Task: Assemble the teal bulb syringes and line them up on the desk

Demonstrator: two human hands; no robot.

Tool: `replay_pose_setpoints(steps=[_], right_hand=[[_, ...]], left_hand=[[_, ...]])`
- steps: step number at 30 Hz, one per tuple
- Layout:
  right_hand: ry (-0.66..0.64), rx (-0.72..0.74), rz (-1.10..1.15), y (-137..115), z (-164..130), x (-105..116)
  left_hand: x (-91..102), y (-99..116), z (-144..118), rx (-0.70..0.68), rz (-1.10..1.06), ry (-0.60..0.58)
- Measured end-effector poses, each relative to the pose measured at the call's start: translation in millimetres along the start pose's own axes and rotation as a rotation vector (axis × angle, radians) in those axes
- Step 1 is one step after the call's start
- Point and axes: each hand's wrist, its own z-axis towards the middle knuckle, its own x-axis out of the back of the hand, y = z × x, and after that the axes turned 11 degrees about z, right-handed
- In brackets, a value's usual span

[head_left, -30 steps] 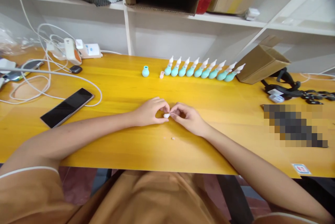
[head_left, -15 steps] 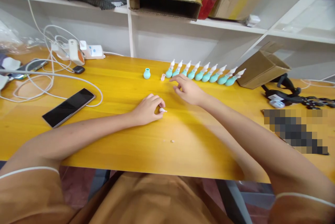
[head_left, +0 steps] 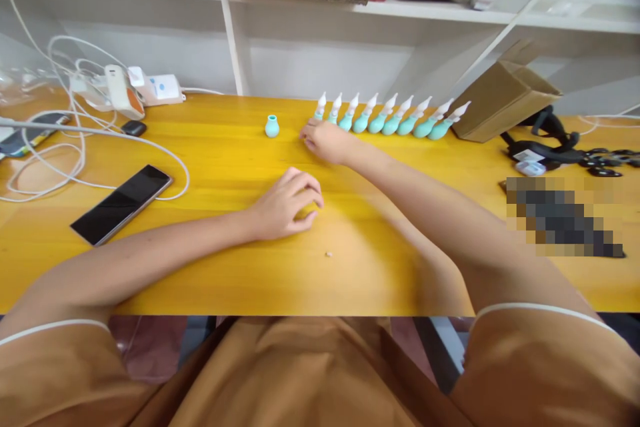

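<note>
- My right hand (head_left: pixel 326 141) is stretched to the far side of the worktop (head_left: pixel 230 167), its fingers curled down at the left end of the row of assembled teal bulbs (head_left: pixel 390 119); a small pale piece lay there, but my hand covers the spot and I cannot tell whether my grip has closed on it
- My left hand (head_left: pixel 287 204) rests nearer me on the worktop, fingers cupped narrow; anything inside that grip is hidden from this view
- Done, as I judge it: nine bulbs stand side by side along the far edge, each with its white pointed tip fitted
- Left, as I judge it: one bare teal bulb (head_left: pixel 271 126) stands alone, left of the row and apart from it, with no tip on its open neck
- A tiny white scrap (head_left: pixel 329 254) lies loose on the worktop, near me and to the right of my left hand
- Off to the left lie a black phone (head_left: pixel 121 203) and a tangle of white cables (head_left: pixel 75 147); a cardboard box (head_left: pixel 505 100) sits just past the right end of the row
</note>
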Motion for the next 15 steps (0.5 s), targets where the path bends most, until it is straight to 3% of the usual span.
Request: replay_pose_setpoints(steps=[5,15], right_hand=[[0.048,-0.014,0.13,-13.2,-32.9,1.6],[0.048,-0.011,0.412,-52.0,-144.1,6.3]], left_hand=[[-4.5,17.8,-4.7,-0.236,-0.077,-0.108],[-8.6,23.2,-6.9,-0.325,-0.149,-0.213]])
